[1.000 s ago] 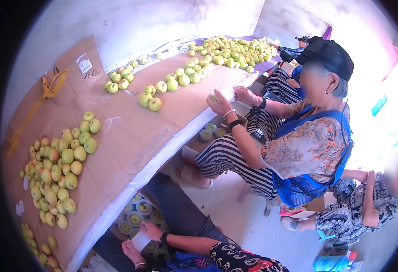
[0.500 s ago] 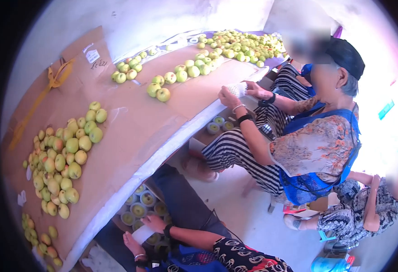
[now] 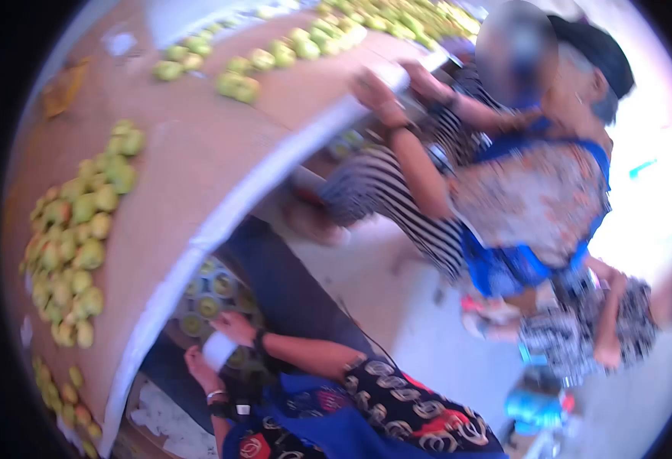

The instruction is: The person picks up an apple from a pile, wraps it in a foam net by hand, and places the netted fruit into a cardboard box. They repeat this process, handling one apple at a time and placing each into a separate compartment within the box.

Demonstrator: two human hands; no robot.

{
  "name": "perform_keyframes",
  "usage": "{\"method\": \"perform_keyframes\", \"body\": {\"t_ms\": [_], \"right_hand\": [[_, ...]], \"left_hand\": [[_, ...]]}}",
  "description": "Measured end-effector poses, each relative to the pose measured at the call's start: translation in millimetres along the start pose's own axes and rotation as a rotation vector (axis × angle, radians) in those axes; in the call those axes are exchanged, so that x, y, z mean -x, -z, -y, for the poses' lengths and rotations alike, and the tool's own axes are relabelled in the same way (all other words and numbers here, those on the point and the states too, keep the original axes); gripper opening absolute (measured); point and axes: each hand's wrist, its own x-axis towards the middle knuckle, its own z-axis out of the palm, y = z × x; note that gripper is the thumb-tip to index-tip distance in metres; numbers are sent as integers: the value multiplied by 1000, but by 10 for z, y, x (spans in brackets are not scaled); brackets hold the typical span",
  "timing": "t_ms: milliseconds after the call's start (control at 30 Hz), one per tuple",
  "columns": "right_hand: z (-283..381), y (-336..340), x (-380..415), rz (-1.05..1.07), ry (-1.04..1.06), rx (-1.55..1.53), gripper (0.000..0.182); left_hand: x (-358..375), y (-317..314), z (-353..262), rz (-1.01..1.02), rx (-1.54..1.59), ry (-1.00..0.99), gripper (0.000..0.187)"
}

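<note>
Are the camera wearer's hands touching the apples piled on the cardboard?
No: the left hand and right hand flank a white wrap, well apart from the piled apples.

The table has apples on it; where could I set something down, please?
Bare cardboard stretches between the left apple heap, the apple row and the white table edge. Crowded: that heap, the bottom-left apples and the far pile.

The apples [image 3: 83, 206] heaped toward the table's left edge are yellow-green, some blushed red. The table [image 3: 175, 183] is brown, with a white border along its front edge. The wrapper [image 3: 219, 350] is white. Below, a black shirt [image 3: 405, 398] carries pale loops and red patches; the apron [image 3: 317, 440] is blue. A co-worker's trousers [image 3: 378, 187] have black-and-white stripes.
</note>
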Motion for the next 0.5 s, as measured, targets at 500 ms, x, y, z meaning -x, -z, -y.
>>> {"method": "perform_keyframes", "body": {"t_ms": [500], "right_hand": [[-235,66,-67,-135,44,156,13]], "left_hand": [[-473,70,678,86,-3,-311,25]]}}
